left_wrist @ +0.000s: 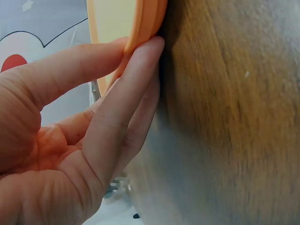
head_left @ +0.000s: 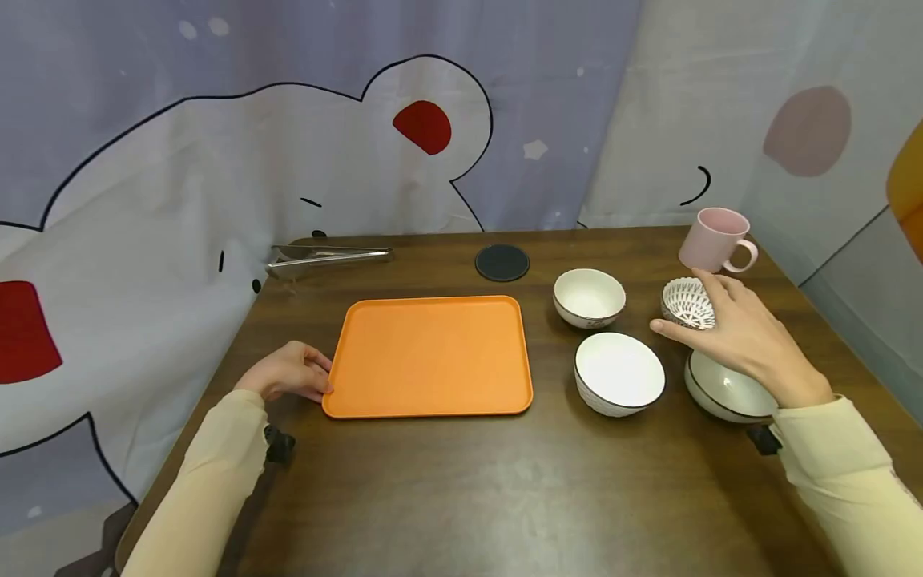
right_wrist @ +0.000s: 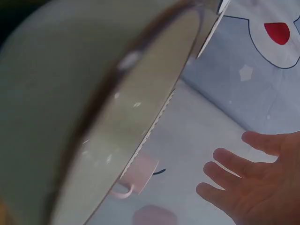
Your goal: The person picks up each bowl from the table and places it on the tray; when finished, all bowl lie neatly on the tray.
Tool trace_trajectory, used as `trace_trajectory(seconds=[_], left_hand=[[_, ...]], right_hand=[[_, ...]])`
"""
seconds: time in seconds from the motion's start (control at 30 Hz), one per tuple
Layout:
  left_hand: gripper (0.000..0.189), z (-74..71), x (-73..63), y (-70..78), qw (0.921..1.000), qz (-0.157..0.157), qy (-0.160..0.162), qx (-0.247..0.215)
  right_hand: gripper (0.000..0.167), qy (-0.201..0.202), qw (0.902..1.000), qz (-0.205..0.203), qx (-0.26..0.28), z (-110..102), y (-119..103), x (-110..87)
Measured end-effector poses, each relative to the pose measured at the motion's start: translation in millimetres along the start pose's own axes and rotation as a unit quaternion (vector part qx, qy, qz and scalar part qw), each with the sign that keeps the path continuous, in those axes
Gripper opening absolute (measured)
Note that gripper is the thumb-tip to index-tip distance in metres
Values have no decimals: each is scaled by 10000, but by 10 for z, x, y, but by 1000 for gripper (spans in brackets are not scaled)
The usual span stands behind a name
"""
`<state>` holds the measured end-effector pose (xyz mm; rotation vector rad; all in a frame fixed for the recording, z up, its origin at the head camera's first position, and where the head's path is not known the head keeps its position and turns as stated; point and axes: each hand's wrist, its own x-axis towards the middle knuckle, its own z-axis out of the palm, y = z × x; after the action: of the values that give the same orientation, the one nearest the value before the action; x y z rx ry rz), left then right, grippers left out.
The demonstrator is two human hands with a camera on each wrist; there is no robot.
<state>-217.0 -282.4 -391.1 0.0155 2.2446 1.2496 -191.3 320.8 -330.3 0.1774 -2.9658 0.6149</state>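
Observation:
At the near left corner of an orange rectangular tray [head_left: 433, 357], my left hand [head_left: 288, 373] pinches the rim. The left wrist view shows the thumb on top of the tray's edge [left_wrist: 140, 23] and fingers beneath it. My right hand [head_left: 750, 340] hovers over a small patterned bowl [head_left: 681, 303], thumb and fingers spread apart, covering part of it. Below that hand stands a pale green bowl [head_left: 721, 393], partly hidden by the wrist. In the right wrist view the green bowl [right_wrist: 61, 93] fills the left side, and the hand [right_wrist: 262, 183] holds nothing.
Left of the right hand are a white ribbed bowl [head_left: 620, 373] and a smaller white bowl [head_left: 589, 296]. A pink mug [head_left: 710, 240] stands at the back right. Metal tongs [head_left: 332, 256] and a dark round coaster [head_left: 502, 262] lie along the table's far edge, before a printed curtain.

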Motion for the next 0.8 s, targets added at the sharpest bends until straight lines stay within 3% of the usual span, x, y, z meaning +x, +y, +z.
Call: trace_trajectory(seconds=[0.3,0.8], left_hand=[[46,-21,-6,-8,10000,-6,-95,-9],[48,-34,23,-27,9998,-89,-146,-79]], right_hand=[[118,-322,9981,467,-231,0,182,-228],[123,-588,9938,801,-489,75,444,-514]])
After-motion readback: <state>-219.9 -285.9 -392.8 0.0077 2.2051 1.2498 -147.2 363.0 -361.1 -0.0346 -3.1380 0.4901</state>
